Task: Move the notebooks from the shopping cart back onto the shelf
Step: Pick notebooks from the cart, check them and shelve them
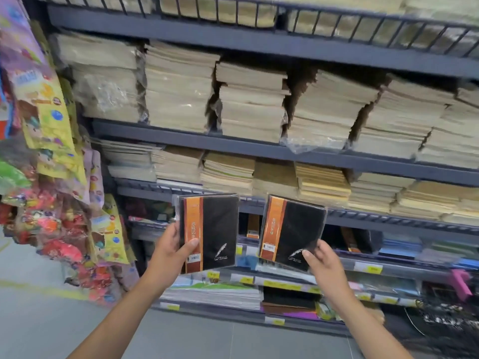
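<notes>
Two bare forearms reach up from the bottom edge toward a stocked stationery aisle, each hand carrying a wrapped black notebook with an orange spine band. The left hand [172, 248] grips the left notebook [208, 233] by its lower left corner, thumb across the orange band, cover upright. The right hand [322, 265] pinches the right notebook [293, 231] at its lower right corner, the book tilted slightly. Both are held in the air before the dark metal shelf [259, 151], level with its lower tiers. Behind them rise tiers of stacked tan exercise books [254, 104], with colourful hanging packets [46, 120] at left.
</notes>
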